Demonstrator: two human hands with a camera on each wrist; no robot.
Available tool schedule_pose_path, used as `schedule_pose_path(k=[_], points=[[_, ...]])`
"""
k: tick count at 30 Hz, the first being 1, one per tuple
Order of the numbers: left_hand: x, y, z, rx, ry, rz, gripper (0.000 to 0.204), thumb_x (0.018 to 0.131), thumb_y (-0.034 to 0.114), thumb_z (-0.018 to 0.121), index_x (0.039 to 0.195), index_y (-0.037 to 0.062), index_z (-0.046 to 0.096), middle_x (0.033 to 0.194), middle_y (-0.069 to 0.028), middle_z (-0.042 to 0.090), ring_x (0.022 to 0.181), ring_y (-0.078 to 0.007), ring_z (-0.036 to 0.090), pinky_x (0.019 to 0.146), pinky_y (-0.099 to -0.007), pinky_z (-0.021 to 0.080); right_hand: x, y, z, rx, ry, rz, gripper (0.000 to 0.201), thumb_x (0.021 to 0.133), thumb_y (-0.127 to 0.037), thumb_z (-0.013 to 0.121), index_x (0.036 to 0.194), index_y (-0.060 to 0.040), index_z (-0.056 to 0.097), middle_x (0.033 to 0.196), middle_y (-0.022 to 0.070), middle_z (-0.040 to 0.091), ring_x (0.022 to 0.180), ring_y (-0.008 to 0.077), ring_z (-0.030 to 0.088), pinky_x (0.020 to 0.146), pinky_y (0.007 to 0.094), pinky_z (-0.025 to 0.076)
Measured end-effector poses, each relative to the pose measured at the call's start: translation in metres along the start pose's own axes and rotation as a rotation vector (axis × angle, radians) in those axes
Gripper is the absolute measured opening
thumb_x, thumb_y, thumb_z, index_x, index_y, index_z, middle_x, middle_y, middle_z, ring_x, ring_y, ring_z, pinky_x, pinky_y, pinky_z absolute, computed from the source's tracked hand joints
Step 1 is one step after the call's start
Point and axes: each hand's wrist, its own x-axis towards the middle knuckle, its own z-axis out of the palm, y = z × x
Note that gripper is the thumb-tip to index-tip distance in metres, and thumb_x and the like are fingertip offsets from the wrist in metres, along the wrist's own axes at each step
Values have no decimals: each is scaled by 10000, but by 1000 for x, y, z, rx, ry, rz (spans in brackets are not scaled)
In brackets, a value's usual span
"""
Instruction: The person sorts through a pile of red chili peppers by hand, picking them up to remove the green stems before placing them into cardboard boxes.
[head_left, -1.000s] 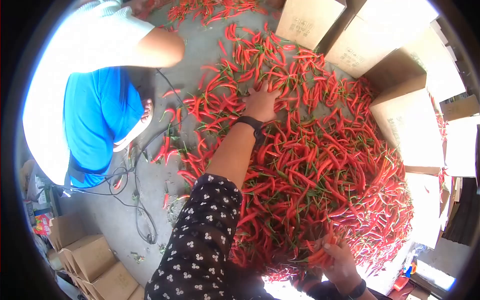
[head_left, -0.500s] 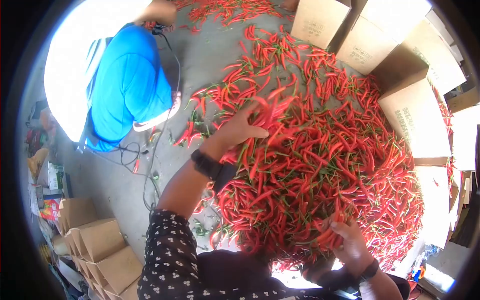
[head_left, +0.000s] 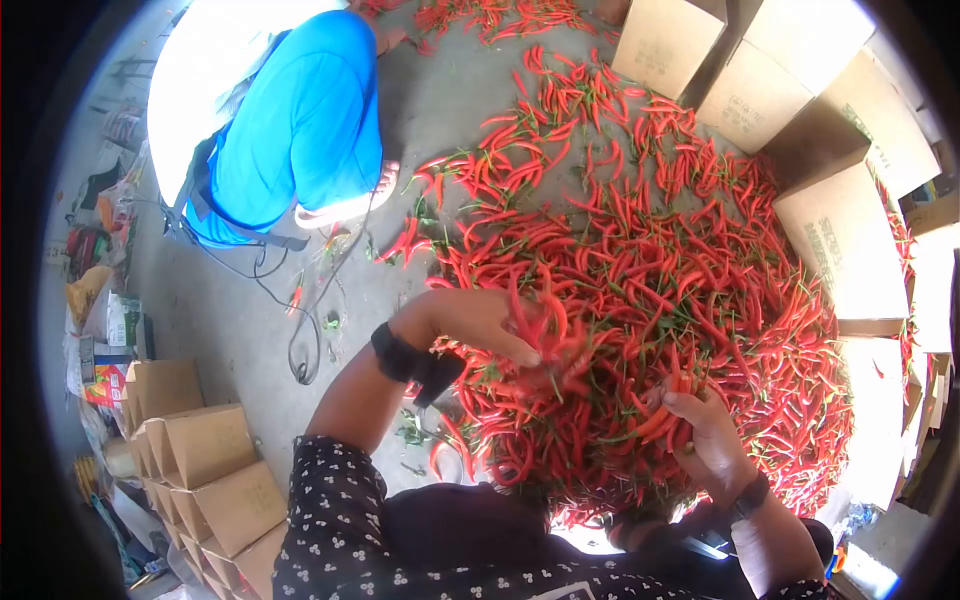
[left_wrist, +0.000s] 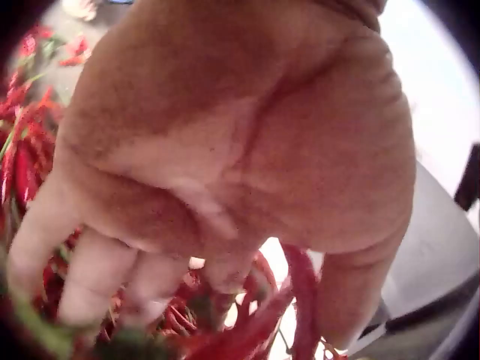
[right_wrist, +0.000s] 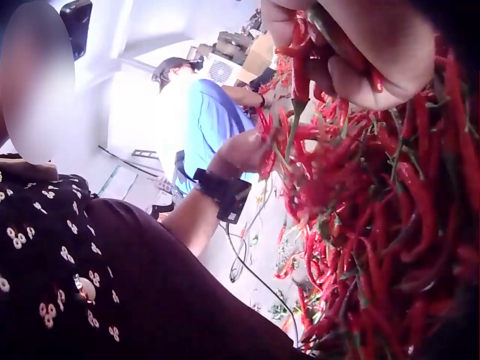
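Note:
A wide heap of red chili peppers [head_left: 740, 310] with green stems spreads over the floor in front of me. My left hand [head_left: 480, 322] is over the heap's near left part and holds a few chili peppers [left_wrist: 301, 292], which show between thumb and fingers in the left wrist view. To its right, close over the heap, my right hand [head_left: 712, 432] grips a small bunch of chili peppers [head_left: 655, 425] with the thumb across them. In the right wrist view its curled fingers [right_wrist: 367, 94] wrap around that bunch, a green stem [right_wrist: 294, 127] hanging down.
Tall cardboard boxes [head_left: 835, 240] line the heap's right side. Folded cartons [head_left: 205, 450] are stacked at lower left. Another person in blue trousers [head_left: 300, 130] crouches at upper left, with a black cable [head_left: 320, 320] on the floor nearby. More chili peppers [head_left: 500, 20] lie at the back.
My left hand has come back from the far part of the heap toward my body, picking up chili peppers. My right hand keeps its bunch. The head view has shifted left.

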Motion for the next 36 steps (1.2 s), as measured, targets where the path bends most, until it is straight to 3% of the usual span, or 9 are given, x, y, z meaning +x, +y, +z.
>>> schedule_pose_path(k=[5, 9, 12, 19, 20, 22, 25, 27, 36], points=[[27, -33, -75, 543, 539, -129, 268, 764, 297, 593, 783, 33, 633, 673, -136, 598, 633, -208, 578, 614, -321, 460, 3, -2, -5, 26, 63, -3, 169, 831, -71, 562, 973, 13, 527, 880, 88, 591, 800, 184, 607, 694, 306, 514], [61, -92, -156, 639, 1081, -51, 194, 776, 205, 529, 795, 50, 644, 750, -170, 616, 708, -323, 594, 655, -392, 472, 1, -1, -16, 96, 130, 10, 153, 824, -68, 562, 950, 6, 518, 816, 102, 590, 706, 220, 629, 643, 302, 515], [90, -104, -195, 457, 1198, -139, 168, 776, 153, 519, 822, 63, 653, 780, -165, 627, 770, -334, 600, 711, -404, 476, -2, 2, -20, 198, 234, 15, 180, 803, -70, 583, 951, 1, 509, 841, 108, 579, 720, 249, 634, 621, 351, 536], [160, -158, -252, 907, 1204, -99, 157, 783, 130, 540, 859, 64, 662, 832, -159, 623, 842, -322, 610, 740, -403, 486, 1, -3, -10, 239, 336, -15, 184, 816, -169, 544, 916, -27, 484, 875, 103, 556, 744, 243, 613, 617, 380, 508], [166, -166, -255, 940, 1247, -113, 147, 768, 124, 551, 847, 48, 649, 850, -167, 614, 851, -328, 602, 735, -416, 482, 0, -13, 3, 120, 509, 95, 159, 857, -149, 525, 853, 7, 559, 643, 98, 609, 471, 106, 495, 476, 218, 418], [168, -162, -255, 975, 1284, -126, 140, 754, 119, 562, 835, 33, 636, 869, -175, 605, 861, -335, 594, 730, -429, 478, -2, -6, -8, 124, 523, 103, 174, 857, -150, 525, 880, 18, 563, 673, 121, 623, 494, 129, 525, 501, 239, 447], [163, -145, -260, 973, 943, -218, 144, 744, 111, 565, 846, 13, 597, 903, -182, 598, 895, -352, 575, 734, -442, 471, 2, -5, -6, 197, 594, 85, 195, 857, -153, 525, 911, 30, 566, 710, 168, 637, 537, 181, 574, 543, 288, 495], [167, -138, -267, 794, 1244, -118, 159, 761, 88, 538, 895, 8, 569, 935, -183, 598, 909, -359, 572, 747, -448, 466, 5, -5, -5, 260, 657, 66, 198, 857, -155, 527, 915, 30, 564, 717, 191, 637, 557, 210, 594, 561, 317, 514], [195, -123, -277, 903, 1167, -283, 162, 787, 52, 484, 902, -4, 582, 928, -223, 611, 894, -377, 587, 765, -467, 463, 1, -19, 5, 346, 578, 175, 211, 841, -165, 555, 773, 34, 573, 734, 224, 641, 528, 199, 582, 512, 273, 479]])
